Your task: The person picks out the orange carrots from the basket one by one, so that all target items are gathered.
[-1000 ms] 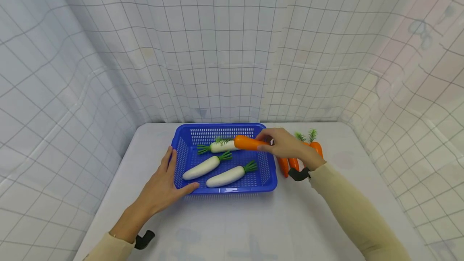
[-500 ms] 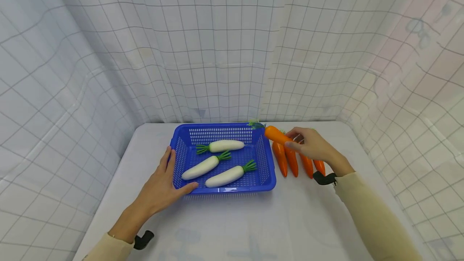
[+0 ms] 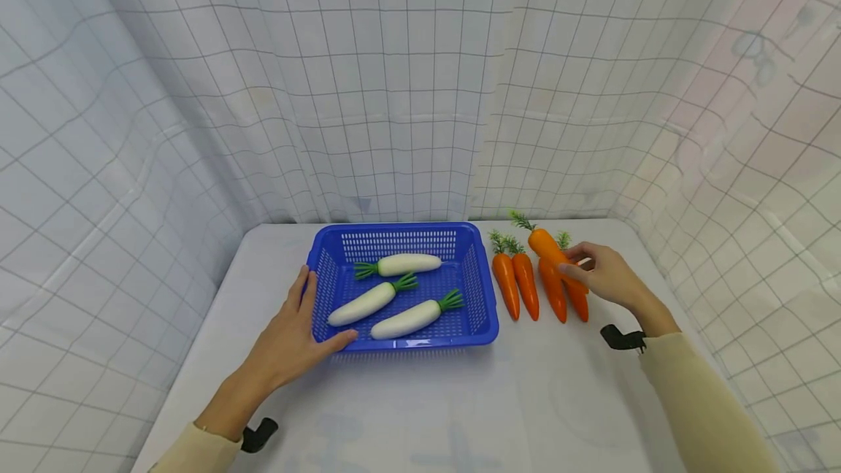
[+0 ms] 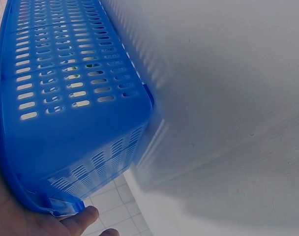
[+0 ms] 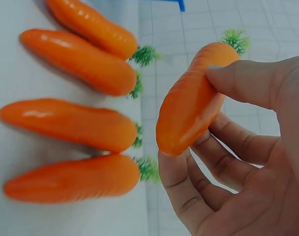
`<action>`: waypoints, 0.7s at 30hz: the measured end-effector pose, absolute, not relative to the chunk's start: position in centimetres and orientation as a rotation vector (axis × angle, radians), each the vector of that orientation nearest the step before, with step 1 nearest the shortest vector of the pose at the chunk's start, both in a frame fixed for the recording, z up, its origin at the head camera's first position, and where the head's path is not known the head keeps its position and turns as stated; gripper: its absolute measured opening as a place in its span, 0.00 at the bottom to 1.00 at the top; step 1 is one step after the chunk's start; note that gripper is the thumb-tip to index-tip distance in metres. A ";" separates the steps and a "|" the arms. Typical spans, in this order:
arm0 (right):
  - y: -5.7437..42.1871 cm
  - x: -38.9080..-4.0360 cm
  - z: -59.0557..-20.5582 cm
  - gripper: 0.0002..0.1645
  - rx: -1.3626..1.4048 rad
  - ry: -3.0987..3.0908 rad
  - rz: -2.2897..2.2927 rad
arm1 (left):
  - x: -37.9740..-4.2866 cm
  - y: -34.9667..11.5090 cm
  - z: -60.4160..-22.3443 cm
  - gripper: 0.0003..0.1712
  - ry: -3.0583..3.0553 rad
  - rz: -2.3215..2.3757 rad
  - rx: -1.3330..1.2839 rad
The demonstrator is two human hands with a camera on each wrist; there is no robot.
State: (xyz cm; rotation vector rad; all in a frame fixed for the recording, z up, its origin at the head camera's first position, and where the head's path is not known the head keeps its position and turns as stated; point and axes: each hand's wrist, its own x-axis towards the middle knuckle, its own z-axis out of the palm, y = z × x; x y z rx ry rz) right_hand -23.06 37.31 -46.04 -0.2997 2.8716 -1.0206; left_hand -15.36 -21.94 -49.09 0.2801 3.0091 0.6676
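My right hand (image 3: 607,274) pinches an orange carrot (image 3: 552,250) with a green leafy top, its thumb on one side and fingers on the other. In the right wrist view, this carrot (image 5: 194,101) is tilted and apart from the several carrots (image 5: 66,123) on the table. Those carrots lie side by side right of a blue plastic basket (image 3: 394,344). At the basket's near left corner rests my left hand (image 3: 289,341), fingers along the left side and thumb over the front rim. In the basket lie white radishes (image 3: 409,263) with green tops.
The white table (image 3: 420,407) extends in front of the basket and carrots. Grid-patterned white curtains (image 3: 388,93) hang behind the table and along both sides.
My right hand has carried the carrot rightward, from over the basket to over the row of carrots. The left hand keeps its place at the basket.
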 end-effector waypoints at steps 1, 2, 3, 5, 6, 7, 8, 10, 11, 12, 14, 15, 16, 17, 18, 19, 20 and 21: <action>37.7 -22.9 -46.3 0.29 -0.281 2.871 -1.015 | -15.4 -21.9 -49.1 0.83 3.007 0.666 0.278; 38.2 -22.8 -46.5 0.29 -0.261 2.869 -1.012 | -15.4 -21.9 -49.1 0.83 3.006 0.665 0.275; 38.6 -22.6 -46.7 0.29 -0.237 2.868 -1.008 | -15.3 -21.9 -49.2 0.83 3.004 0.665 0.273; 39.4 -22.3 -47.2 0.30 -0.189 2.871 -0.992 | -15.3 -21.9 -49.2 0.83 3.002 0.665 0.268; 39.8 -22.1 -47.4 0.30 -0.166 2.870 -0.989 | -15.3 -21.9 -49.2 0.83 3.000 0.667 0.267; 40.2 -22.0 -47.7 0.30 -0.145 2.874 -0.982 | -15.3 -21.9 -49.2 0.83 2.998 0.668 0.267; 40.6 -21.8 -47.9 0.31 -0.122 2.875 -0.980 | -15.4 -21.9 -49.2 0.83 2.998 0.669 0.267; 41.2 -21.6 -48.3 0.32 -0.080 2.876 -0.978 | -15.4 -21.8 -49.2 0.83 2.999 0.672 0.268; 41.6 -21.5 -48.6 0.33 -0.065 2.874 -0.978 | -15.4 -21.8 -49.2 0.83 2.999 0.676 0.269; 41.9 -21.5 -48.8 0.33 -0.053 2.872 -0.977 | -15.4 -21.9 -49.2 0.83 3.001 0.677 0.270; 42.5 -21.3 -49.2 0.34 -0.029 2.866 -0.971 | -15.4 -21.9 -49.2 0.83 3.004 0.678 0.271; 42.8 -21.3 -49.4 0.35 -0.018 2.863 -0.967 | -15.4 -21.9 -49.2 0.83 3.005 0.681 0.272; 43.1 -21.2 -49.7 0.35 -0.008 2.861 -0.962 | -15.4 -21.9 -49.2 0.83 3.006 0.682 0.271; 43.4 -21.2 -49.9 0.35 0.003 2.857 -0.959 | -15.4 -21.9 -49.2 0.83 3.007 0.684 0.272; 43.7 -21.2 -50.1 0.35 0.013 2.856 -0.952 | -15.4 -21.9 -49.2 0.83 3.008 0.684 0.273; 43.9 -21.2 -50.3 0.35 0.027 2.851 -0.950 | -15.4 -21.9 -49.2 0.83 3.007 0.688 0.275; 44.2 -21.2 -50.5 0.36 0.041 2.845 -0.950 | -15.4 -21.9 -49.2 0.83 3.008 0.691 0.278; 44.4 -21.2 -50.7 0.36 0.056 2.840 -0.949 | -15.4 -21.9 -49.2 0.83 3.009 0.694 0.280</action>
